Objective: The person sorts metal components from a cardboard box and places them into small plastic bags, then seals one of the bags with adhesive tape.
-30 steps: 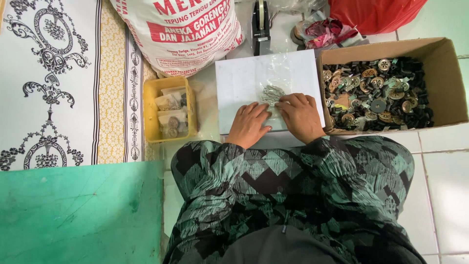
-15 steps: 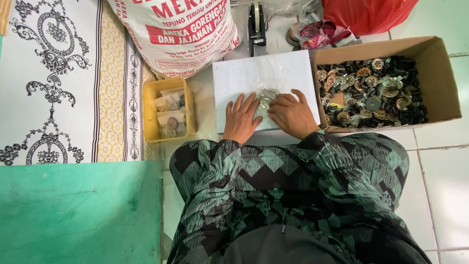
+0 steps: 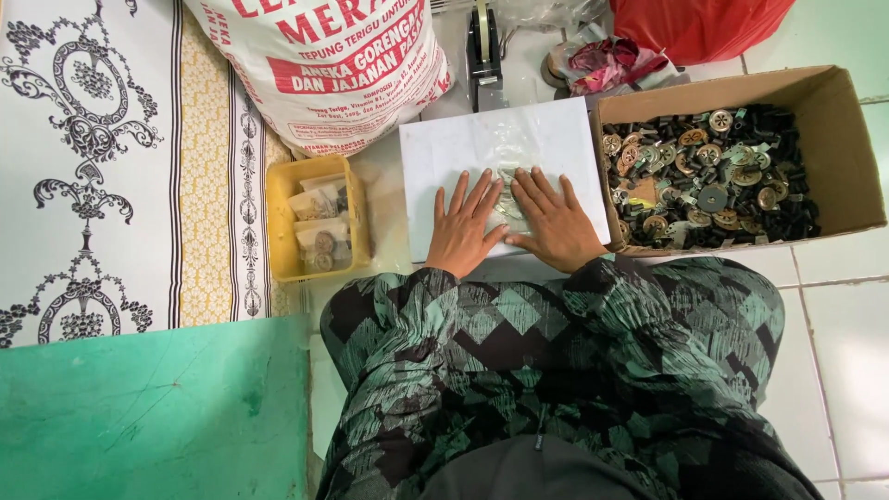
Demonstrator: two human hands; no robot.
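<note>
**Both palms flat on a small clear packet**

The person sits on the tiled floor with both hands laid flat, fingers spread, on a white board (image 3: 500,148) in front of the knees. The left hand (image 3: 466,227) and right hand (image 3: 554,222) lie side by side, thumbs nearly meeting, and between them shows a small clear plastic packet (image 3: 507,196) with dark round pieces inside. Neither hand grips anything; both press down, the fingers covering the packet's edges.

Just to the right, touching the board, stands an open cardboard box (image 3: 838,139) full of dark discs and black parts. To the left sits a yellow tray (image 3: 280,222) holding a few filled packets. Behind the board stand a tape dispenser (image 3: 483,51) and a big printed white sack (image 3: 324,65); a red bag (image 3: 704,23) lies further right.

To my eye the flattening goes best with even pressure from both palms, sweeping outward from the middle so trapped air leaves and the pieces settle in one layer. Fingers should stay off the open edge, which I cannot make out from here, so it remains free and uncreased.
</note>
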